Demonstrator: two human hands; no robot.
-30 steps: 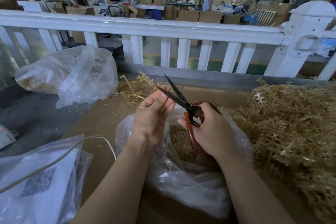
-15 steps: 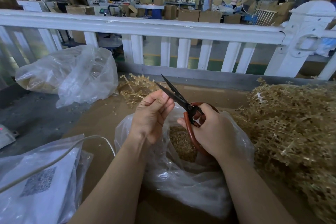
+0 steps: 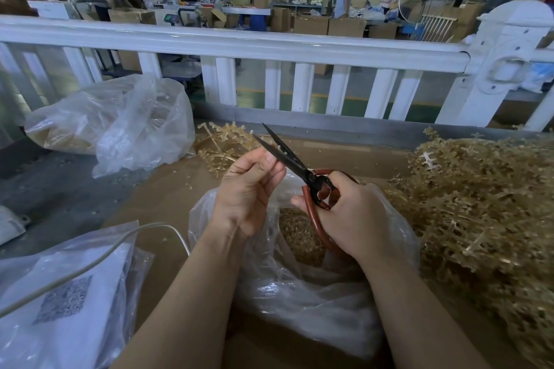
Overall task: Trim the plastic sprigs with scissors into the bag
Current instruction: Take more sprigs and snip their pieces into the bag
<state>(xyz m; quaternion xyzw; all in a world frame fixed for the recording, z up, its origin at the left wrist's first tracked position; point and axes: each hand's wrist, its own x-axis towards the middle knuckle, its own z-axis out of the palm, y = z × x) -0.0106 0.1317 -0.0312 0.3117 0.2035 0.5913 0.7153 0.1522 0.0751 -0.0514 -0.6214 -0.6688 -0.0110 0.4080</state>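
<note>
My right hand (image 3: 350, 216) grips the red handles of the black-bladed scissors (image 3: 287, 156), whose blades stand slightly apart and point up-left. My left hand (image 3: 248, 189) pinches a small tan sprig piece between thumb and fingers, right at the blades. Both hands hover over an open clear plastic bag (image 3: 314, 302) holding a heap of tan cut bits (image 3: 299, 234). A large pile of tan plastic sprigs (image 3: 479, 213) lies to the right, and a smaller cluster (image 3: 221, 147) sits behind my left hand.
A second clear bag (image 3: 120, 126) lies at the back left. A bag with a white QR-code sheet (image 3: 60, 302) and a white cable (image 3: 90, 260) sit at front left. A white railing (image 3: 239, 42) bounds the far edge of the brown table (image 3: 168, 198).
The scissor blades have closed somewhat on the piece my left hand holds. Both hands have shifted barely at all.
</note>
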